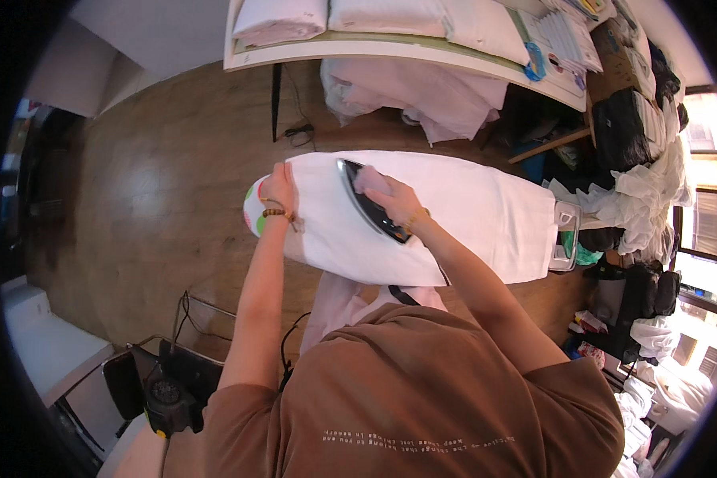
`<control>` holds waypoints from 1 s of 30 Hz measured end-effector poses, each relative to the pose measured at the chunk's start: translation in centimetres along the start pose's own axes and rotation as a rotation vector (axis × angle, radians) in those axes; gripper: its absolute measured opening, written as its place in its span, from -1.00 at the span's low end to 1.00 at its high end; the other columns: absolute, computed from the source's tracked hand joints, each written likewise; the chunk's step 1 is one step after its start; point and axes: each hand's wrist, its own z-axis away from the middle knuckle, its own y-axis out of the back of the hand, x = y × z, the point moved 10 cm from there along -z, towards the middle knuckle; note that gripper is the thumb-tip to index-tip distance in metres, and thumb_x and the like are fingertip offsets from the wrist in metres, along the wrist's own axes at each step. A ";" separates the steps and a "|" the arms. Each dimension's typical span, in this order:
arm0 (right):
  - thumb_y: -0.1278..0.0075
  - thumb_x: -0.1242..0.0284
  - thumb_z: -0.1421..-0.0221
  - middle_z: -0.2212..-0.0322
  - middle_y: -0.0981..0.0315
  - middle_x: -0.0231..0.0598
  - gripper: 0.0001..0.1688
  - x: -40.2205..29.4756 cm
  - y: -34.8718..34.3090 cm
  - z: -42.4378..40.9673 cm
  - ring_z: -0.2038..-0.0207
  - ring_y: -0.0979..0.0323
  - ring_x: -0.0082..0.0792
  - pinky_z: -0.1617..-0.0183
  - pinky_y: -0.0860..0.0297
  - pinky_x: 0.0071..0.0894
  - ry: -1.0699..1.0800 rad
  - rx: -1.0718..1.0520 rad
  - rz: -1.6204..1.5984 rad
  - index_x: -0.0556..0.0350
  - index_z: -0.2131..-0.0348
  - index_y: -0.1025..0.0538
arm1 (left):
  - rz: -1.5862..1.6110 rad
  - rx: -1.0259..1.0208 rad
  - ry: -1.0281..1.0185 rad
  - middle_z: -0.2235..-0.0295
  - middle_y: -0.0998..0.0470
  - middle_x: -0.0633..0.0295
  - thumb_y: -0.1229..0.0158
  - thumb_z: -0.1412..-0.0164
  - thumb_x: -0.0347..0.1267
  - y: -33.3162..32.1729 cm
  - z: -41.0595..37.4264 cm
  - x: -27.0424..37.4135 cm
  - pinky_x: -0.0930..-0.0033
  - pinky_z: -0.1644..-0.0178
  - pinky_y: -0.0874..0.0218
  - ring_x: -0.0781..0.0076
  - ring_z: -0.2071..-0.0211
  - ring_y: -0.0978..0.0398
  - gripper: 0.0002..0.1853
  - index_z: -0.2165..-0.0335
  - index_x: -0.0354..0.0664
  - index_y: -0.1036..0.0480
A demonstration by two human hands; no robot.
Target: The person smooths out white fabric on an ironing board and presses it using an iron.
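Observation:
A white cloth (pixel 472 221) lies spread over an ironing board (pixel 251 209), whose patterned cover shows at the rounded left end. My right hand (pixel 399 202) grips a black-and-silver clothes iron (pixel 363 202) by its handle, where something pale pink shows at the front of the grip. The iron sits on the cloth, its tip pointing away from me and to the left. My left hand (pixel 279 190) holds the cloth's left edge close to the board's far side. Its fingertips are partly hidden.
Beyond the board stands a white table (pixel 418 48) bearing folded white textiles (pixel 388 17), with pale fabric in plastic (pixel 412 89) underneath. A metal rest (pixel 566 236) ends the board at right. White fabric (pixel 645 197) is heaped by the windows. A black device (pixel 168 394) stands lower left.

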 end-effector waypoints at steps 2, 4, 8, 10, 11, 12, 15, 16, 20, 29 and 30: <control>0.03 0.04 0.12 0.39 -0.42 -0.03 -0.33 -3.9 -3.9 -1.3 0.38 -0.40 -0.25 0.26 -0.31 -0.39 0.110 -0.035 0.083 0.18 0.14 -0.36 | 0.041 0.052 0.090 0.64 -0.40 -0.12 0.17 -0.16 -0.17 0.4 0.6 -3.0 0.00 0.50 -0.15 -0.13 0.57 -0.37 -0.63 0.54 -0.24 -0.35; 0.04 0.02 0.13 0.27 -0.40 0.07 -0.30 -7.7 -6.5 -1.4 0.21 -0.38 -0.13 0.10 -0.26 -0.34 0.097 -0.080 0.107 0.20 0.13 -0.36 | 0.063 0.029 0.201 0.63 -0.41 -0.13 0.16 -0.15 -0.16 0.2 3.2 -4.7 0.00 0.49 -0.15 -0.14 0.56 -0.37 -0.62 0.54 -0.25 -0.36; 0.08 -0.01 0.13 0.27 -0.39 0.09 -0.29 -10.1 -9.6 -3.5 0.20 -0.38 -0.09 0.12 -0.27 -0.32 0.169 -0.089 0.213 0.20 0.13 -0.36 | 0.056 -0.008 0.174 0.61 -0.42 -0.13 0.15 -0.13 -0.16 0.2 7.6 -4.2 -0.03 0.48 -0.17 -0.14 0.54 -0.39 -0.63 0.55 -0.25 -0.35; 0.10 -0.03 0.13 0.26 -0.39 0.09 -0.27 -11.8 -9.8 -3.2 0.19 -0.37 -0.08 0.10 -0.27 -0.31 0.207 -0.124 0.274 0.19 0.13 -0.36 | -0.021 -0.008 0.131 0.63 -0.42 -0.10 0.16 -0.14 -0.17 0.5 8.6 -3.5 -0.02 0.51 -0.18 -0.12 0.57 -0.39 -0.65 0.54 -0.23 -0.31; 0.10 -0.04 0.14 0.27 -0.39 0.09 -0.26 -11.8 -9.2 -2.6 0.20 -0.38 -0.08 0.10 -0.26 -0.31 0.185 -0.121 0.328 0.18 0.13 -0.36 | -0.034 -0.009 0.111 0.64 -0.41 -0.09 0.16 -0.14 -0.17 0.6 8.8 -3.3 -0.01 0.52 -0.18 -0.12 0.58 -0.39 -0.65 0.54 -0.23 -0.30; 0.11 -0.05 0.15 0.27 -0.39 0.08 -0.25 -11.7 -8.7 -2.0 0.20 -0.38 -0.08 0.10 -0.26 -0.32 0.167 -0.123 0.382 0.18 0.13 -0.37 | -0.051 -0.008 0.096 0.66 -0.41 -0.08 0.16 -0.14 -0.16 0.8 9.0 -3.4 -0.01 0.54 -0.18 -0.12 0.59 -0.39 -0.66 0.54 -0.22 -0.30; 0.10 -0.07 0.17 0.28 -0.40 0.07 -0.24 -9.6 -4.8 1.2 0.21 -0.38 -0.09 0.10 -0.26 -0.32 0.157 -0.067 0.337 0.16 0.14 -0.37 | -0.081 0.024 0.092 0.65 -0.40 -0.07 0.16 -0.15 -0.16 0.9 9.5 -4.1 0.01 0.53 -0.18 -0.07 0.59 -0.39 -0.67 0.52 -0.19 -0.30; 0.10 -0.08 0.18 0.28 -0.40 0.07 -0.23 -8.3 -2.4 2.8 0.21 -0.38 -0.10 0.10 -0.26 -0.31 0.153 -0.034 0.285 0.16 0.14 -0.37 | -0.086 0.032 0.091 0.64 -0.40 -0.06 0.16 -0.15 -0.16 0.9 9.7 -4.0 0.01 0.53 -0.18 -0.05 0.58 -0.39 -0.67 0.52 -0.18 -0.31; 0.05 0.03 0.11 0.33 -0.43 0.01 -0.35 3.5 6.8 6.7 0.24 -0.39 -0.21 0.13 -0.26 -0.35 0.111 0.218 0.153 0.23 0.20 -0.41 | -0.025 0.230 0.284 0.50 -0.43 0.03 0.12 -0.12 -0.10 3.6 11.2 -6.4 0.09 0.40 -0.17 0.06 0.47 -0.39 -0.66 0.48 -0.16 -0.33; -0.01 0.24 0.08 0.63 -0.36 -0.36 -0.53 16.1 10.3 17.7 0.70 -0.29 -0.58 0.65 -0.23 -0.61 -0.068 -0.203 0.109 0.19 0.21 -0.40 | 1.245 -0.339 0.520 0.33 -0.42 0.31 -0.11 0.04 -0.17 -6.5 20.5 -15.2 0.45 0.09 -0.02 0.49 0.29 -0.31 -0.60 0.29 -0.25 -0.40; -0.05 0.26 0.12 0.50 -0.44 -0.24 -0.49 15.0 9.1 16.8 0.48 -0.41 -0.46 0.37 -0.34 -0.48 0.245 -0.248 0.148 0.17 0.17 -0.39 | 1.110 -0.407 0.491 0.35 -0.43 0.31 -0.12 0.04 -0.18 -7.0 21.0 -15.1 0.48 0.12 -0.04 0.51 0.29 -0.32 -0.61 0.30 -0.26 -0.40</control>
